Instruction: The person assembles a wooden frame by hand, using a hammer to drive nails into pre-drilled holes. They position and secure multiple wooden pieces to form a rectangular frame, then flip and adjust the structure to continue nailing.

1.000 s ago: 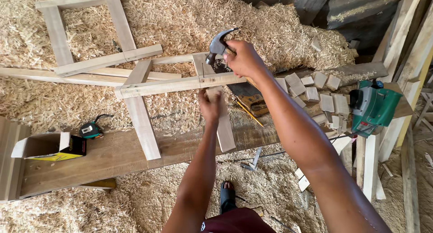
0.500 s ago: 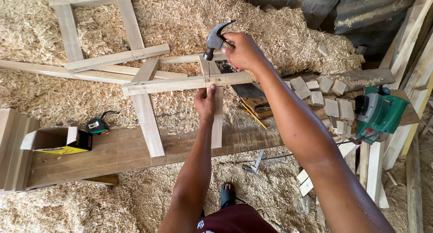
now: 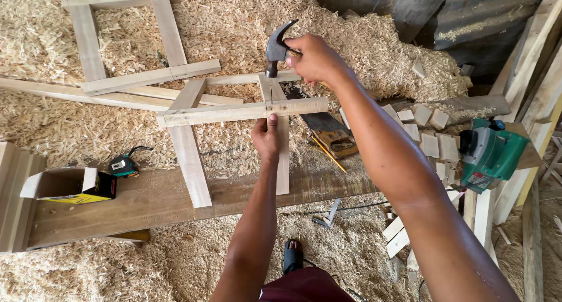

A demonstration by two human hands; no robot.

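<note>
Head view. A claw hammer point(image 3: 277, 46) is gripped in the right hand point(image 3: 314, 57), seen just above the centre of the frame; the fingers are closed around the handle, and the steel head is poised just above the top end of an upright wooden slat point(image 3: 280, 139). The left hand point(image 3: 266, 139), at the centre of the frame, is closed on that slat, with the thumb pressed upward against the joint where a horizontal rail point(image 3: 243, 111) crosses it. No nail can be made out at the joint.

The slat and rail are part of an open wooden frame point(image 3: 153, 76) that extends toward the upper left of the frame over a bed of wood shavings point(image 3: 234, 21). The lower ends of the uprights are rested on a plank table point(image 3: 146, 203) across the lower left. On that table a tape measure point(image 3: 124, 165) and an open cardboard box point(image 3: 65, 186) are seen at the left. A handsaw point(image 3: 325, 132) is placed just right of the slat, small offcut blocks point(image 3: 430, 138) are scattered further right, and a green electric planer point(image 3: 490, 154) is set at the right edge.

Hazards, as judged: the left thumb is located close below the hammer head, so a glancing blow could strike it. The frame is supported partly on loose shavings; under impact the joint could shift out of square, or the thin slat could split near its end.
</note>
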